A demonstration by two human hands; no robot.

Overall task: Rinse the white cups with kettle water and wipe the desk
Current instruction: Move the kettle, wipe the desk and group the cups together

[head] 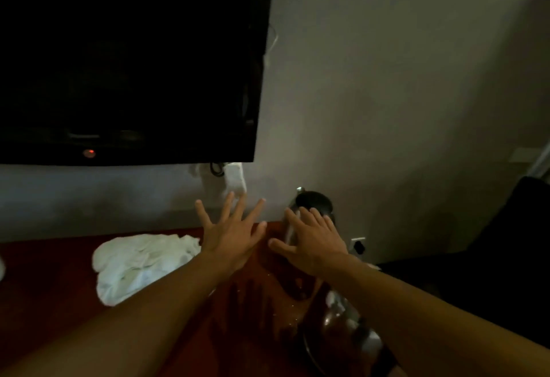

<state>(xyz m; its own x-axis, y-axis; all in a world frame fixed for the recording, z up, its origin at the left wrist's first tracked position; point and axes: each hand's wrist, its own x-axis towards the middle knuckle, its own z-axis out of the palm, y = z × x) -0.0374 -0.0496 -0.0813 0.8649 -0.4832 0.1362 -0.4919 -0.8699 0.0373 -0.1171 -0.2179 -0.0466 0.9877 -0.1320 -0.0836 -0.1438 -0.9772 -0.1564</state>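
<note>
We hold both hands out flat over the dark red desk (53, 293), fingers spread wide, gripping nothing. Our left hand (230, 233) hovers near the back edge of the desk, just right of a crumpled white cloth (143, 263) lying on the desktop. Our right hand (312, 242) is raised in front of the kettle (312, 201), which stands at the desk's far right corner against the wall; whether the fingers touch it we cannot tell. Its top looks dark, and we cannot see what is in it. Below our right forearm sits a shiny round vessel (342, 332), blurred, its contents unclear. Water droplets (282, 308) glint on the desk between our arms. A black television (128, 58) hangs above.
</note>
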